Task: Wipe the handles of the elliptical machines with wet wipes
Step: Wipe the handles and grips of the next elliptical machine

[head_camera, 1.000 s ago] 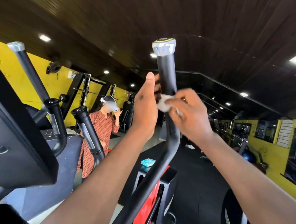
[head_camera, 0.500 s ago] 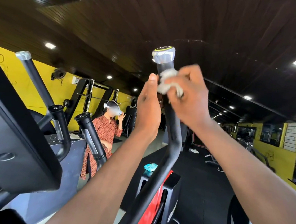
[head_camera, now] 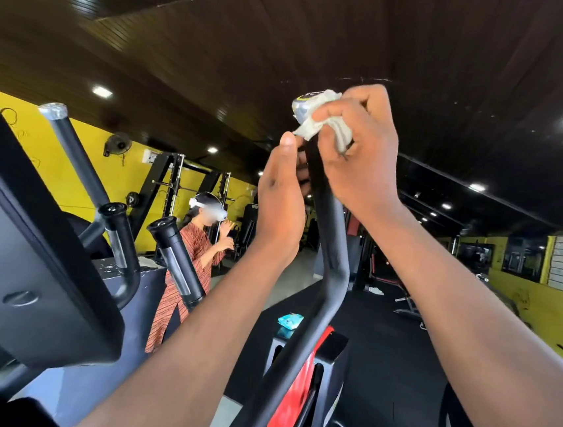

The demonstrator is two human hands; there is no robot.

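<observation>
The tall black bent tubular elliptical handle (head_camera: 329,252) is rising from bottom centre, its silver end cap (head_camera: 301,106) sitting near the dark slatted ceiling with free air all round the top. To its left, open space is running across to two short black grips (head_camera: 179,258) and a dark grey console panel (head_camera: 28,257); to its right, black floor is lying open. A blue wipes packet (head_camera: 290,320) is resting on the machine's red-and-black base, below the hands. The right hand (head_camera: 358,152) is reaching up, fingers curled tight round a crumpled white wet wipe (head_camera: 319,122), pressing it against the cap and upper tube. The left hand (head_camera: 279,199) is bracing just below on the tube's left side, palm against it, fingers wrapping behind, thumb pointing up. A person in a striped reddish tunic (head_camera: 188,273) is standing well beyond.
</observation>
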